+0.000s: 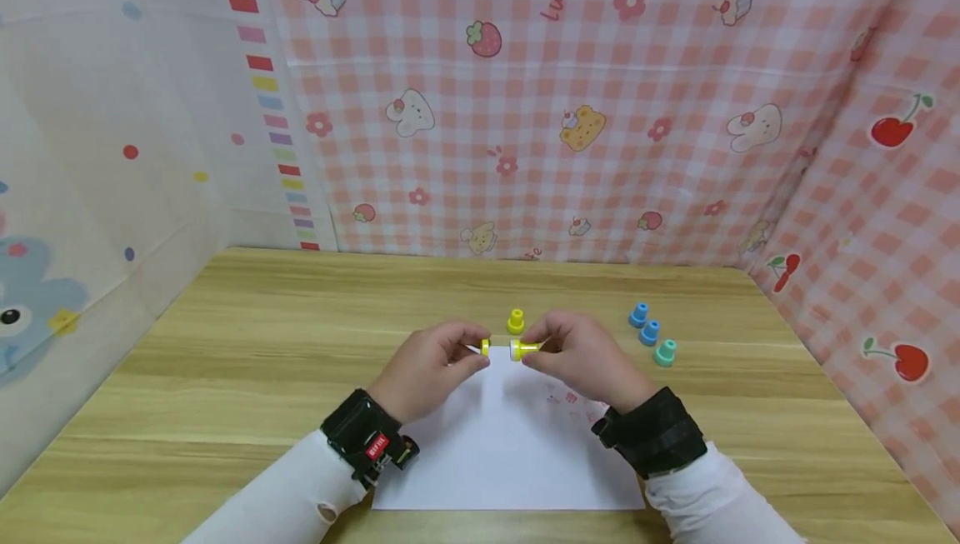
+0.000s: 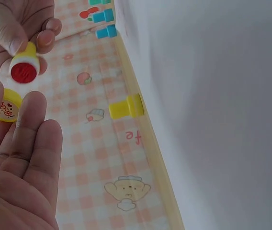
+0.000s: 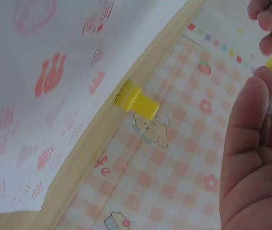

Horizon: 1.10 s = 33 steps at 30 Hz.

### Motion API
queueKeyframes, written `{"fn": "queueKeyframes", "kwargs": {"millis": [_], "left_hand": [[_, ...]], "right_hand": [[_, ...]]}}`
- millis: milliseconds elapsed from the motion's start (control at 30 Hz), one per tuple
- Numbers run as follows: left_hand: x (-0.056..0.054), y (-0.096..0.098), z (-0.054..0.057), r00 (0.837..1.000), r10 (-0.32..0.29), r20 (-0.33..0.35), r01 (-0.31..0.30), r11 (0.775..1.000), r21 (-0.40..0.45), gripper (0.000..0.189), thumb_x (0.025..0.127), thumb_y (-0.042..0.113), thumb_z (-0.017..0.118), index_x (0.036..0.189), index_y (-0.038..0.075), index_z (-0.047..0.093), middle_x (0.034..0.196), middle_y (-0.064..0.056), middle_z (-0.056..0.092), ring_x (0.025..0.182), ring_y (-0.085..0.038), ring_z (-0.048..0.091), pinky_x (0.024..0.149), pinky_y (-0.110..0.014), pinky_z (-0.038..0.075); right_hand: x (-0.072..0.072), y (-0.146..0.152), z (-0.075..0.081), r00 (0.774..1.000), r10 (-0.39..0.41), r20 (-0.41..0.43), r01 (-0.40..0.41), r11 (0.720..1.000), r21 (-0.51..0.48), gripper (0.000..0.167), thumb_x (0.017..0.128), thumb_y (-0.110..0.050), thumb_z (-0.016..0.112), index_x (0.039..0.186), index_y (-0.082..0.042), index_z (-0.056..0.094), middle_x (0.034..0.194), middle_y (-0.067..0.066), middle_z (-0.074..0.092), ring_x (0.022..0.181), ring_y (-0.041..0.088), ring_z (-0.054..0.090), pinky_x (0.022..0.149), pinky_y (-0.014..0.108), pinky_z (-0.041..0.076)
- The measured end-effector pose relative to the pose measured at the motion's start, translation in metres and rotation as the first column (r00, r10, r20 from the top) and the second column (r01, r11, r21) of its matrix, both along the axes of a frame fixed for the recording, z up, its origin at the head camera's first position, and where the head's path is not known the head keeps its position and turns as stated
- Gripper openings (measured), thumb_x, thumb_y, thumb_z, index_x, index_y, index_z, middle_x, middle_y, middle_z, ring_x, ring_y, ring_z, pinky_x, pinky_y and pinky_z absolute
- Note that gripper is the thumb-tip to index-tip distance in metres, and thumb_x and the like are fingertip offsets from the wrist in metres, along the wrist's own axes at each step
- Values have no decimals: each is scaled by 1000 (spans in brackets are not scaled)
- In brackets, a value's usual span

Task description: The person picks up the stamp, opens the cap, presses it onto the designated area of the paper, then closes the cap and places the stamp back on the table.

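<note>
My left hand (image 1: 426,369) pinches a small round yellow cap (image 1: 485,348) between thumb and fingers. The cap's printed side shows in the left wrist view. Facing it across a narrow gap, my right hand (image 1: 588,361) grips a yellow toy stamp (image 1: 529,348) by its handle. Its red stamping face (image 2: 24,73) is uncovered and points toward the left hand. Both hands are above a white sheet of paper (image 1: 495,461), which bears several red and pink prints (image 3: 51,75) on its right part.
Another yellow stamp (image 1: 515,323) stands on the wooden table (image 1: 262,344) just past the paper's far edge. Toward the right are two blue stamps (image 1: 639,315) and a teal stamp (image 1: 665,352). Patterned cloth (image 1: 510,102) hangs behind the table and along both sides.
</note>
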<state>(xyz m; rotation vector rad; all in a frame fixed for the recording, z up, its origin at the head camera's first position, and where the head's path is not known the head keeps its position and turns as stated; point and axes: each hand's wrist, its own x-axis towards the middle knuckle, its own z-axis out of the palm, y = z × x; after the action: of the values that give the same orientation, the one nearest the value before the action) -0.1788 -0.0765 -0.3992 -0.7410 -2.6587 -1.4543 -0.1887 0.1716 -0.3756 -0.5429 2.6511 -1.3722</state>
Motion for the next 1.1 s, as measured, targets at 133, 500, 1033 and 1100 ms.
{"fn": "queueKeyframes", "kwargs": {"millis": [133,500,1033,1100], "left_hand": [[1,2,0,1000,-11,-6,11,1000,2,25,99,15,75,124,13,72,117,-5,78,94,-8,74,85,-27,62],[4,5,0,1000,-12,-5,12,1000,-16,23,99,19,75,122,16,73,114,1,78,94,-8,73,80,-23,61],[5,4,-1,1000,-18,-21,18,1000,-23,24,98,20,77,121,15,74,113,1,78,91,-6,72,77,-21,60],[5,4,-1,1000,-19,-20,18,1000,-25,24,98,20,77,121,15,74,113,1,78,91,-7,72,77,-21,60]], "right_hand": [[3,-5,-2,1000,13,4,-13,1000,-26,10,93,-6,80,102,-9,77,98,6,76,79,17,68,71,25,60],[7,-13,-1,999,47,-3,-47,999,-20,11,92,-7,81,101,-10,77,89,3,74,75,18,62,61,25,53],[9,-16,0,997,70,-14,-70,997,-22,10,92,-7,81,101,-8,77,89,8,74,72,17,61,58,24,50],[9,-17,-1,997,73,-11,-74,997,-23,10,92,-6,80,101,-9,77,90,9,74,72,17,61,57,24,50]]}}
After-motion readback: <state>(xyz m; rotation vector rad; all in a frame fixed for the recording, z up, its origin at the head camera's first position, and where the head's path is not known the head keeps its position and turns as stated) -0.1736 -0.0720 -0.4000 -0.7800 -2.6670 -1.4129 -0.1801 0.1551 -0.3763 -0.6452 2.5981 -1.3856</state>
